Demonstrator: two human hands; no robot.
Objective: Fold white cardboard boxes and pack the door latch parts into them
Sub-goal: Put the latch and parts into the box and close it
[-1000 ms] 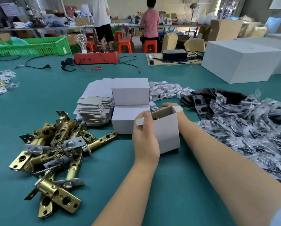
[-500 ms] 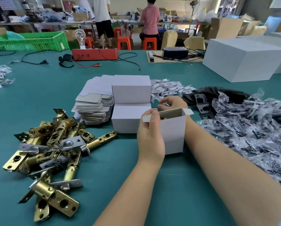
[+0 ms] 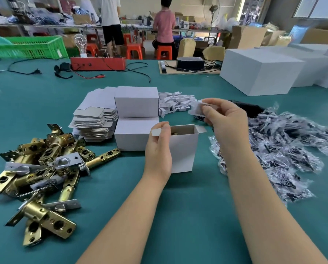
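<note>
Our right hand (image 3: 224,119) has lifted away from the mouth of the open box (image 3: 183,149), where it sat half a second ago, and now hangs above and just right of it, pinching a small packet (image 3: 197,109) between thumb and fingertips; what the packet holds is too blurred to tell. Our left hand (image 3: 158,151) has not shifted: it grips the box's left wall, thumb holding the left flap (image 3: 156,132) outward so the mouth stays clear.

The box stands upright on the green bench (image 3: 178,216), top open, right flap (image 3: 202,129) splayed, a glint of brass inside, so we judge a latch is already in it. Thin white card like this is light and will buckle or tip under a firm squeeze, so we hold it low on the side wall and by the flap crease, not across the open rim. The packet looks feather-light and slippery; a fingertip pinch at its edge suits it.

Just behind the box two closed boxes (image 3: 137,119) sit stacked, with flat box blanks (image 3: 91,121) beside them. To the left lies a heap of brass latches (image 3: 43,168), heavy, stiff and sharp-cornered, best taken by the barrel. To the right spreads a pile of bagged parts (image 3: 285,149).
</note>
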